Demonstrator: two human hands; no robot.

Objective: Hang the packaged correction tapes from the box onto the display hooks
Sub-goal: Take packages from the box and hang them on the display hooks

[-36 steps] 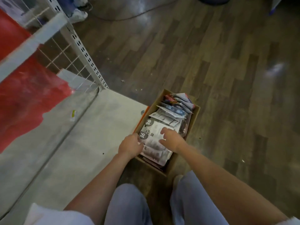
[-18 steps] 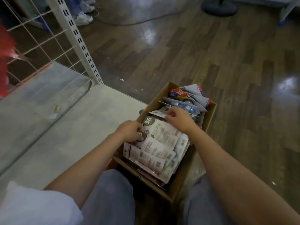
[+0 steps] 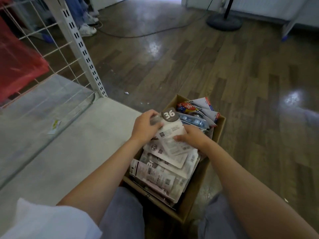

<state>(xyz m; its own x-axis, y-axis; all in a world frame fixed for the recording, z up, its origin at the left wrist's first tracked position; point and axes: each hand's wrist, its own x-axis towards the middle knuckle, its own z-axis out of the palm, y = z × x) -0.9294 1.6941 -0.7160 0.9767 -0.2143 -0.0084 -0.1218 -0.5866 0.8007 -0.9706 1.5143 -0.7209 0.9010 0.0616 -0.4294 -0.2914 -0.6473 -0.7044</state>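
Note:
A brown cardboard box (image 3: 191, 200) stands on the wood floor between my knees, full of packaged correction tapes (image 3: 160, 169), most lying white back side up. My left hand (image 3: 145, 126) grips the top of a small bunch of packs (image 3: 172, 133) marked "36", lifted a little above the pile. My right hand (image 3: 193, 137) holds the same bunch at its lower right edge, fingers curled round it. Colourful pack fronts (image 3: 198, 111) show at the box's far end. No display hooks are in view.
A grey base shelf (image 3: 69, 144) lies to the left of the box, with a white slotted upright (image 3: 81, 49) and wire grid (image 3: 51, 54) behind it. Red packaging (image 3: 15, 62) hangs at far left. A stand base (image 3: 224, 23) and cable (image 3: 146, 33) lie on the floor beyond, near someone's shoes (image 3: 87, 30).
Both hands have closed on a bunch of packs and raised it from the pile. My right hand came back from the far packs. The camera tilted up, showing more floor.

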